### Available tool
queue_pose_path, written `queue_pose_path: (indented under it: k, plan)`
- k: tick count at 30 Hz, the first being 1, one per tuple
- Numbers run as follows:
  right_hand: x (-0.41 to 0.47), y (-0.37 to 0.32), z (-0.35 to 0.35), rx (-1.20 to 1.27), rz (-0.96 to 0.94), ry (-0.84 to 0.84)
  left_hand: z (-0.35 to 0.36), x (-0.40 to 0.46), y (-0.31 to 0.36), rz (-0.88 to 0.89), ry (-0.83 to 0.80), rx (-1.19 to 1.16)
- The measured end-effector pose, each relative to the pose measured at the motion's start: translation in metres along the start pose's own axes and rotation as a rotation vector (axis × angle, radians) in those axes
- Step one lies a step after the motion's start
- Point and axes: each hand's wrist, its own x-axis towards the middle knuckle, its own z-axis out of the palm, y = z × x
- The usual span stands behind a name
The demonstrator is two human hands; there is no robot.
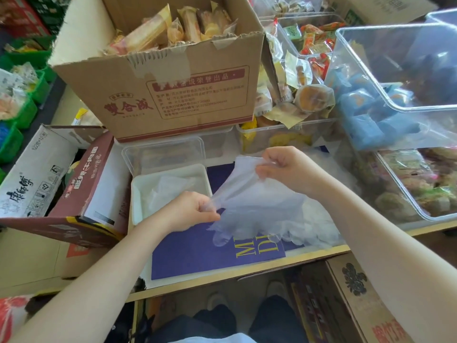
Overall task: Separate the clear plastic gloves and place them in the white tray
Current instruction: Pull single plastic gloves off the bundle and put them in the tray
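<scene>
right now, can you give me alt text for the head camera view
Two bare hands hold a clear plastic glove above a purple sheet: the left hand pinches its lower edge, the right hand grips its top. A white tray holding clear plastic sits beside the left hand, with a cardboard box of wrapped snacks behind.

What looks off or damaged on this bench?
The big cardboard box has a ragged front rim with peeling tape. Wrapped snacks lie spilled loose between the clear bins to its right. Both hands, left and right, pinch the clear glove normally.
</scene>
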Motion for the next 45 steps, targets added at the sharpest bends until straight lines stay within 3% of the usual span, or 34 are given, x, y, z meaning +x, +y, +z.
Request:
queue_pose_path:
  k: [3, 9, 13, 18, 20, 25, 28, 31, 35, 45]
  plan:
    - [0.001, 0.008, 0.004, -0.049, -0.012, -0.065, 0.009, 0.009, 0.012, -0.037, -0.065, 0.006]
    - [0.007, 0.030, -0.001, -0.061, 0.026, -0.110, 0.041, 0.039, 0.059, 0.167, 0.311, -0.299]
    - [0.011, 0.052, -0.013, -0.046, 0.134, -0.096, 0.054, 0.052, 0.060, 0.116, 0.346, -0.413]
    - [0.000, 0.104, -0.025, 0.387, 0.355, -0.307, 0.061, 0.068, 0.055, -0.031, 0.429, -0.533]
    - [-0.005, 0.130, -0.023, 0.433, 0.428, -0.400, 0.067, 0.073, 0.053, -0.111, 0.476, -0.511]
    - [0.005, 0.195, -0.006, -0.093, 0.368, -0.184, 0.080, 0.082, 0.046, -0.233, 0.527, -0.440]
    - [0.014, 0.223, -0.002, -0.452, 0.330, -0.208, 0.084, 0.084, 0.043, -0.258, 0.525, -0.436]
    - [0.020, 0.239, 0.005, -0.653, 0.271, -0.165, 0.087, 0.082, 0.046, -0.231, 0.433, -0.425]
    - [0.021, 0.239, 0.007, -0.588, 0.191, 0.010, 0.088, 0.081, 0.048, -0.199, 0.342, -0.379]
    - [0.009, 0.229, 0.014, -0.543, 0.312, 0.006, 0.090, 0.079, 0.048, -0.201, 0.285, -0.329]
